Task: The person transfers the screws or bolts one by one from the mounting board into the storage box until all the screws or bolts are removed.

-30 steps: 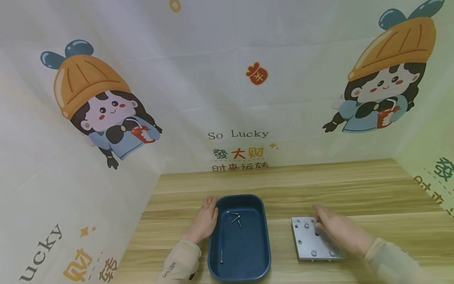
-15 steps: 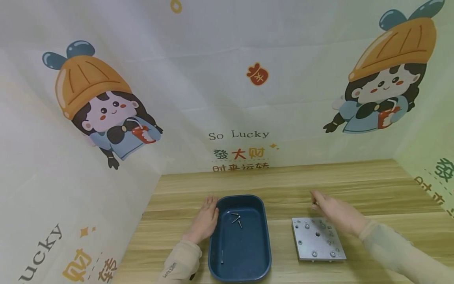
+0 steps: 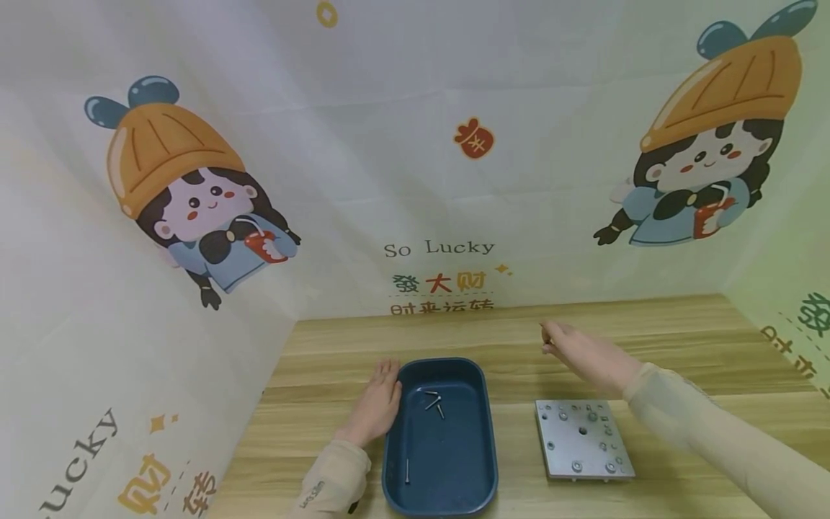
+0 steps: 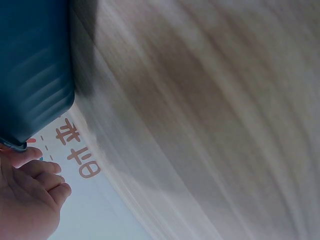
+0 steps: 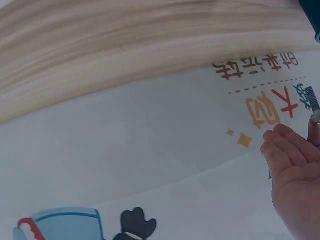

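Observation:
My left hand (image 3: pixel 375 407) lies along the left side of a dark blue tray (image 3: pixel 447 497), fingers extended and touching its rim. In the left wrist view, that hand (image 4: pixel 32 195) meets the edge of the tray (image 4: pixel 35 65). Raised over the table, my right hand (image 3: pixel 577 349) is up and left of a square metal plate (image 3: pixel 567 447). It pinches a threaded screw (image 5: pixel 312 100), which shows at the right edge of the right wrist view beside the right hand (image 5: pixel 300 175). Several screws sit in the plate around a dark central hole.
Inside the tray, a small cluster of screws (image 3: pixel 433 401) lies toward the far end, and a single screw (image 3: pixel 407 472) lies near the front left. The wood-grain table (image 3: pixel 512 339) ends at a printed cloth backdrop (image 3: pixel 350 180) behind and at both sides.
My right hand has lifted off the plate with the screw and moved up and left, uncovering the plate's central hole. My left hand stays at the tray.

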Tool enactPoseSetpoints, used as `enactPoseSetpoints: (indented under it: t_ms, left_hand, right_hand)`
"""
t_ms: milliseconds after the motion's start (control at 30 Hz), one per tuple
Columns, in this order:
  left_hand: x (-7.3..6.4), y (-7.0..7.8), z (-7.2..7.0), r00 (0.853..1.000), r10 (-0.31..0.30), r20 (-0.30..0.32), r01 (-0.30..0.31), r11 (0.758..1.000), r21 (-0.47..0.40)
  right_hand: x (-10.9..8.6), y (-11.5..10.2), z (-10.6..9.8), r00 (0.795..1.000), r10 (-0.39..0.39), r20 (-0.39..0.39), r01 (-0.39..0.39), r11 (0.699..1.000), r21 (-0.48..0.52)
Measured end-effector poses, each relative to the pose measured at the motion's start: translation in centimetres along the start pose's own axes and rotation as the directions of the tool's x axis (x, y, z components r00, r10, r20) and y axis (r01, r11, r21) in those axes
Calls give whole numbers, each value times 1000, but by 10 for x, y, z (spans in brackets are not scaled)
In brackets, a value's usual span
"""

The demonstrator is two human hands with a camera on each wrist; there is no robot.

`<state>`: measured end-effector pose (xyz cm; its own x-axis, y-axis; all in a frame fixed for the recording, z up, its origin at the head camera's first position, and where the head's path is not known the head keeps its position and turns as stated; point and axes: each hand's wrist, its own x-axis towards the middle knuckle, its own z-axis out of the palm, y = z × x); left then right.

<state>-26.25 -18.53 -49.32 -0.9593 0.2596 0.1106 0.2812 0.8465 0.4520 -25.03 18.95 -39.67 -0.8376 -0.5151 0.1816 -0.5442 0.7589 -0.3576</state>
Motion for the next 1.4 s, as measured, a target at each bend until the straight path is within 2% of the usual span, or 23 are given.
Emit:
enactPoseSetpoints:
  t_ms: [67,200,300,533,700,900,1000,1133,1233,1400]
  left_hand:
    - [0,1,0,1000,-1,-1,1,1000,2]
    - [1,1,0,1000,-1,-2,1,1000,1]
    - [1,1,1,1000,1,-3,-1,1000,1]
    - [0,1,0,1000,8,-12,-8,1000,-1]
    - [-1,1,0,1000,2,2,-2,1000,-2]
    - [-1,0,1,1000,-4,8,4,1000,-10]
    - [0,-1,1,1000,-4,8,4,1000,-11]
    - [0,0,0,1000,-6,9,6,1000,-8]
    - [-1,1,-1,1000,-8,8,8,1000,-7]
    - [0,0,-1,1000,-1,2,1,1000,-10]
  right_hand:
    - [7,-4,-2,1000,19,19,-19,1000,11]
    - [21,-13,-2,1000,-9,27,11,999,-43]
    - [31,-22,-1,999,-43,29,46,996,-83]
    - [54,-44,13,987,-139,78,146,985,-95]
    - [67,-60,26,980,-175,100,182,980,-75]
    - [76,-81,37,974,-152,165,155,988,-4]
    - [79,-87,43,965,-212,157,221,974,-46]
    - [80,-93,52,944,-303,132,320,938,-135]
    - [80,-97,60,935,-327,135,347,921,-179]
    - [80,-103,72,919,-342,196,382,896,-227]
